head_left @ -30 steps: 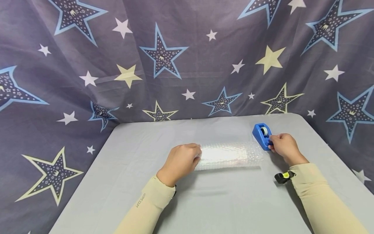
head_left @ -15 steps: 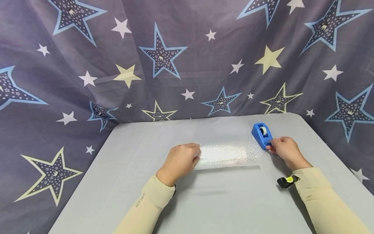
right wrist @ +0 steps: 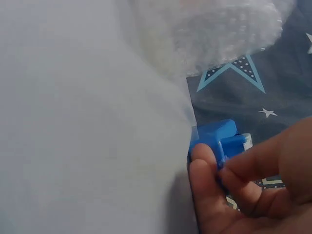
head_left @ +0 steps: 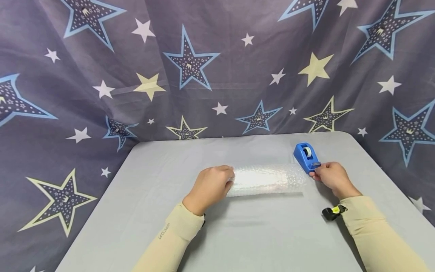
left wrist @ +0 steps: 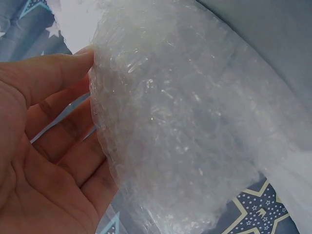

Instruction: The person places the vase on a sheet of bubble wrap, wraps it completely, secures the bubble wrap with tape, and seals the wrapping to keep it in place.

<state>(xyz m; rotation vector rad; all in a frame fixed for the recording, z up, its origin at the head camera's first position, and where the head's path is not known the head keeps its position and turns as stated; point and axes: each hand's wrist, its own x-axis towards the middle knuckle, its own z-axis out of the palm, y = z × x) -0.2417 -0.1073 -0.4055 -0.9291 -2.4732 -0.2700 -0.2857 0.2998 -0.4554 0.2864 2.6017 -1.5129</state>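
Observation:
My left hand (head_left: 210,187) grips the left end of a roll of clear bubble wrap (head_left: 263,180) lying across the table. In the left wrist view the thumb (left wrist: 63,68) lies against its near edge, with the fingers behind. A blue tape dispenser (head_left: 303,153) with a white tape roll (head_left: 307,152) stands just past the wrap's right end. My right hand (head_left: 333,177) pinches at the dispenser's front end, by the cutter. In the right wrist view, fingertips and thumb close around the blue front end (right wrist: 214,134); whether a strip of tape lies between them is too unclear to tell.
A grey-white cloth covers the table (head_left: 258,241). Behind it hangs a dark star-patterned curtain (head_left: 238,75). A small black and yellow device (head_left: 333,212) is strapped at the right wrist, just above the tabletop.
My right hand has shifted slightly toward me and to the right at the dispenser's front, leaving the cutter more visible. The left hand, bubble wrap and dispenser look unmoved.

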